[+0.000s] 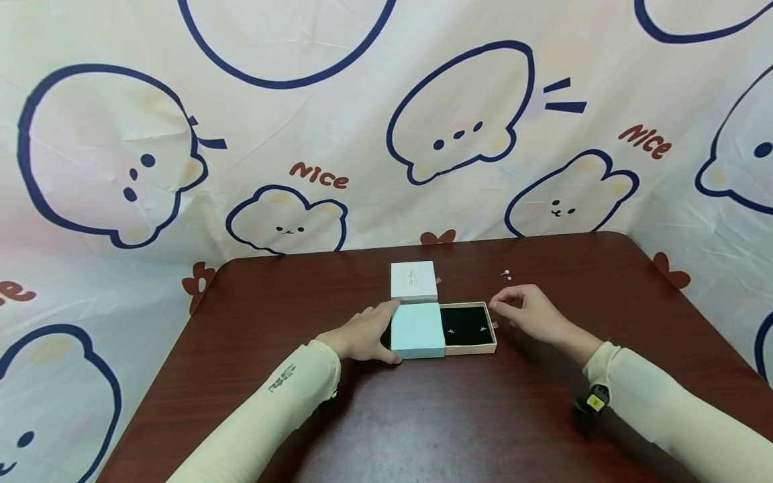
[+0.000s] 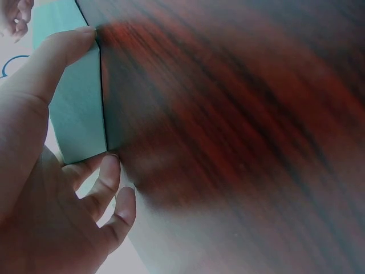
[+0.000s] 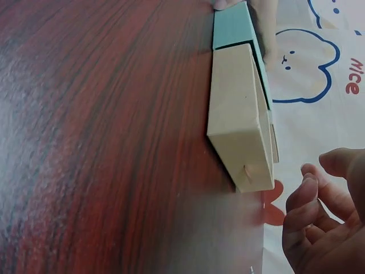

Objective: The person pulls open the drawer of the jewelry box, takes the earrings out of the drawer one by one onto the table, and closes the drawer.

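Note:
A mint-green sliding jewelry box (image 1: 417, 331) lies on the table with its cream inner drawer (image 3: 234, 97) pulled out to the right. On the drawer's black lining (image 1: 465, 322) sit two small star-shaped earrings. My left hand (image 1: 365, 333) grips the green sleeve from the left, thumb on the near side and fingers round the far side. Just right of the drawer's end hovers my right hand (image 1: 531, 312), its fingers loosely bent and thumb apart from them. Nothing shows between them in the right wrist view. A small ribbon tab (image 1: 495, 325) sticks out of the drawer's end.
Behind the green box stands a white box (image 1: 413, 280) with faint lettering. Farther right lies a tiny pair of pearl-like earrings (image 1: 506, 274). The dark wooden table (image 1: 410, 416) meets a patterned curtain (image 1: 362, 134) at its far edge.

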A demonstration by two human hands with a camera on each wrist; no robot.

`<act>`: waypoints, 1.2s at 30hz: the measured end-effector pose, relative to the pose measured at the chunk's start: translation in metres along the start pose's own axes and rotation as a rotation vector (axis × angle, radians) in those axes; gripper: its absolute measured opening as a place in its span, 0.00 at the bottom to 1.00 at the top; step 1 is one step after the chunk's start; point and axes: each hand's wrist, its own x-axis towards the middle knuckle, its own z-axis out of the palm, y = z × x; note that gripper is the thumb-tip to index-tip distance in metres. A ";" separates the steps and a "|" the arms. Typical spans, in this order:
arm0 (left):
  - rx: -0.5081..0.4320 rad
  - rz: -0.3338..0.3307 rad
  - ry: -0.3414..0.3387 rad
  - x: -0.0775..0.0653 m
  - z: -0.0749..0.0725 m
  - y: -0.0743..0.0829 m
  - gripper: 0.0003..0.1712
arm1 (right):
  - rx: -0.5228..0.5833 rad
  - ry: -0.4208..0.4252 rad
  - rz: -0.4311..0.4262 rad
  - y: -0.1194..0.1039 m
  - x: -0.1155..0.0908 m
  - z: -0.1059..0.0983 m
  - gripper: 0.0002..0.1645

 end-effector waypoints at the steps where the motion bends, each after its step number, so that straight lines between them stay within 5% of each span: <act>1: -0.002 0.001 0.001 0.000 0.000 0.000 0.64 | 0.001 -0.005 -0.004 -0.001 0.000 0.000 0.12; 12: -0.004 -0.001 0.000 0.000 0.000 0.000 0.64 | 0.024 -0.031 -0.065 -0.013 -0.001 0.005 0.12; 36: 0.000 0.010 0.011 0.001 0.000 0.000 0.63 | -0.142 -0.066 -0.111 -0.021 -0.001 0.032 0.07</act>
